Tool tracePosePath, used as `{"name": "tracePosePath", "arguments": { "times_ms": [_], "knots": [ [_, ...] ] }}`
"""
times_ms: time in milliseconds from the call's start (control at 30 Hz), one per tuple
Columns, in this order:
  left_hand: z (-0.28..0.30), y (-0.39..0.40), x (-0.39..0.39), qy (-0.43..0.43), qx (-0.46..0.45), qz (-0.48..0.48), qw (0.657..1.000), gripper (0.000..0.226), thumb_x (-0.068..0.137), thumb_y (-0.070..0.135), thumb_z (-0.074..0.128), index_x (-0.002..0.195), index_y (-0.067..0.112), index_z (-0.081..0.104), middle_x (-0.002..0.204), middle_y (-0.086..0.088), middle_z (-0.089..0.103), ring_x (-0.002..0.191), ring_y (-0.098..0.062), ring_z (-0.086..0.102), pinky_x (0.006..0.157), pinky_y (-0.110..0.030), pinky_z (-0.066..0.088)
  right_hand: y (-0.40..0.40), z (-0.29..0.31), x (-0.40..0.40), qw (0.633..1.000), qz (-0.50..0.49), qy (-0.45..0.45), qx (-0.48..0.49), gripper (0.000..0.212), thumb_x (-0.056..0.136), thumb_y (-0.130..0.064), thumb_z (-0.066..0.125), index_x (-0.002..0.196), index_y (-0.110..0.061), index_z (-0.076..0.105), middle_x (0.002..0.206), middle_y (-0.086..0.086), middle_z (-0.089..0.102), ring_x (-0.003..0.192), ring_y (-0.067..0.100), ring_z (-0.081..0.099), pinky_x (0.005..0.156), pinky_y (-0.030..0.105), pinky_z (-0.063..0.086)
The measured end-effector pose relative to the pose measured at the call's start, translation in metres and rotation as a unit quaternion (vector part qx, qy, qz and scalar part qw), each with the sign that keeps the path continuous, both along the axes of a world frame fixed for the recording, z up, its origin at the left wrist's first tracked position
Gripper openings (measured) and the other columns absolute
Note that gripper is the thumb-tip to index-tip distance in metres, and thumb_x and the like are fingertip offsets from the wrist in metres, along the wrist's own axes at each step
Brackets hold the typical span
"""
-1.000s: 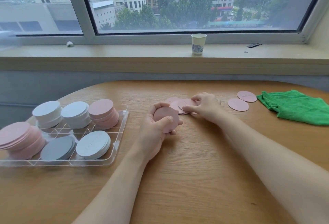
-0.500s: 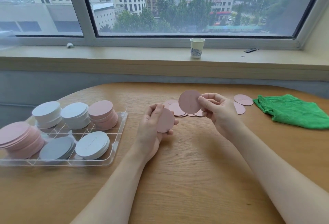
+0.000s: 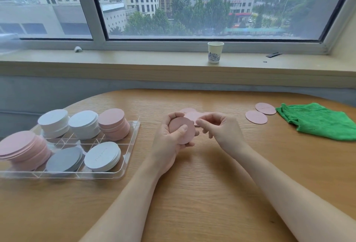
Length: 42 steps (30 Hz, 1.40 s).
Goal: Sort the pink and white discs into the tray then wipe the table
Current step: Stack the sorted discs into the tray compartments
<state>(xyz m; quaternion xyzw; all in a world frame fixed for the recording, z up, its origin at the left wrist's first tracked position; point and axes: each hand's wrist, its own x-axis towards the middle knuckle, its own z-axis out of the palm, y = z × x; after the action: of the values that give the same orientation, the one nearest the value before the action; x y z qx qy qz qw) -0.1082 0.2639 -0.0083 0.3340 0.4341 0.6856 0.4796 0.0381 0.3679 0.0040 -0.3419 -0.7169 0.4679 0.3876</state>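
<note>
My left hand (image 3: 169,141) grips a small stack of pink discs (image 3: 183,130) at the table's middle, thumb across the top one. My right hand (image 3: 221,128) hovers just to the right of that stack, fingers loosely curled, with nothing seen in it. A few loose pink discs (image 3: 190,114) lie on the table behind both hands, partly hidden. Two more pink discs (image 3: 256,117) lie further right, beside the green cloth (image 3: 319,120). The clear tray (image 3: 127,157) at the left holds stacks of white discs (image 3: 53,120) and pink discs (image 3: 113,124).
The wooden table (image 3: 202,184) has a rounded far edge below a window sill. On the sill stand a paper cup (image 3: 215,52) and a small dark object (image 3: 273,54). The tray's front row has a grey-looking stack (image 3: 64,159) and a white stack (image 3: 102,155).
My right hand lifted a pink disc off the table pile, brought it over to the stack in my left hand, and now has let go of it.
</note>
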Motion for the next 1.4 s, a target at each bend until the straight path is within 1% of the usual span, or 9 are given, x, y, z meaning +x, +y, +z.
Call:
{"name": "tracePosePath", "arguments": {
  "times_ms": [100,233,367,600,667,767,1000,1200,1400],
  "knots": [
    [0.001,0.0,-0.005,-0.015,0.001,0.01,1.0,0.029,0.103,-0.001,0.055,0.126,0.016,0.054,0.133,-0.029,0.061,0.102,-0.039,0.073,0.07,-0.036,0.059,0.023,-0.002,-0.004,0.99,-0.064,-0.094,0.085,0.012,0.09,-0.03,0.075,0.096,-0.02,0.078,0.084,-0.011,0.075,0.08,0.004,0.067,0.073,0.019,0.048],
    [0.001,-0.002,-0.008,-0.029,-0.004,0.0,1.0,0.031,0.102,-0.003,0.055,0.127,0.015,0.054,0.134,-0.029,0.061,0.102,-0.04,0.073,0.072,-0.037,0.06,0.057,-0.009,-0.018,0.95,-0.049,-0.277,0.136,0.051,0.086,-0.051,0.073,0.126,-0.019,0.068,0.124,-0.001,0.069,0.117,0.02,0.057,0.1,0.033,0.042],
    [0.001,-0.002,-0.009,-0.025,-0.003,-0.013,1.0,0.032,0.102,-0.004,0.055,0.128,0.015,0.055,0.127,-0.025,0.067,0.102,-0.039,0.073,0.071,-0.038,0.061,0.068,-0.015,-0.031,0.901,-0.04,-0.403,0.157,0.069,0.079,-0.07,0.068,0.134,-0.029,0.061,0.14,-0.004,0.057,0.133,0.026,0.041,0.105,0.039,0.026],
    [0.001,-0.001,-0.009,-0.023,0.0,-0.018,1.0,0.033,0.102,-0.003,0.056,0.129,0.014,0.053,0.129,-0.025,0.066,0.102,-0.038,0.073,0.07,-0.037,0.06,0.062,-0.009,-0.032,0.947,-0.075,-0.287,0.119,0.055,0.07,-0.045,0.088,0.113,-0.025,0.061,0.119,-0.005,0.062,0.12,0.022,0.05,0.097,0.035,0.036],
    [0.001,-0.001,-0.009,-0.022,0.001,-0.014,1.0,0.032,0.102,-0.003,0.056,0.128,0.015,0.055,0.13,-0.025,0.065,0.102,-0.039,0.072,0.07,-0.037,0.06,0.059,-0.01,-0.027,0.977,-0.068,-0.184,0.08,0.039,0.075,-0.027,0.087,0.105,-0.022,0.061,0.104,-0.003,0.066,0.103,0.022,0.062,0.078,0.025,0.05],
    [0.0,-0.002,-0.009,-0.031,0.003,-0.002,1.0,0.031,0.102,-0.003,0.056,0.127,0.016,0.055,0.126,-0.024,0.065,0.102,-0.039,0.073,0.07,-0.036,0.06,0.048,-0.003,-0.014,0.994,-0.076,-0.072,0.016,0.023,0.082,-0.017,0.082,0.095,-0.021,0.063,0.09,0.002,0.069,0.079,0.018,0.067,0.053,0.019,0.05],
    [0.003,-0.001,-0.006,-0.029,-0.005,0.029,0.999,0.023,0.104,0.015,0.059,0.127,0.015,0.055,0.126,-0.021,0.065,0.098,-0.037,0.073,0.069,-0.038,0.06,0.011,0.015,0.023,0.972,0.009,0.188,-0.143,0.038,0.071,-0.021,0.085,0.101,-0.009,0.066,0.082,0.008,0.073,0.063,0.02,0.058,0.061,0.028,0.049],
    [0.005,-0.003,0.001,-0.023,-0.012,0.012,1.0,0.05,0.1,0.05,0.058,0.13,0.01,0.056,0.119,-0.013,0.069,0.095,-0.027,0.069,0.07,-0.039,0.056,-0.021,0.005,0.007,0.987,0.042,0.127,-0.087,0.024,0.079,-0.006,0.083,0.099,-0.002,0.07,0.083,0.013,0.071,0.062,0.017,0.062,0.059,0.026,0.053],
    [0.001,-0.002,-0.002,-0.037,-0.003,-0.009,0.999,0.018,0.102,0.011,0.06,0.12,0.017,0.06,0.117,-0.019,0.071,0.091,-0.036,0.072,0.074,-0.04,0.059,-0.027,-0.006,-0.01,0.993,0.013,0.108,-0.035,0.015,0.08,-0.004,0.083,0.091,-0.005,0.073,0.082,-0.001,0.073,0.069,0.025,0.07,0.068,0.036,0.059]
  ]
}}
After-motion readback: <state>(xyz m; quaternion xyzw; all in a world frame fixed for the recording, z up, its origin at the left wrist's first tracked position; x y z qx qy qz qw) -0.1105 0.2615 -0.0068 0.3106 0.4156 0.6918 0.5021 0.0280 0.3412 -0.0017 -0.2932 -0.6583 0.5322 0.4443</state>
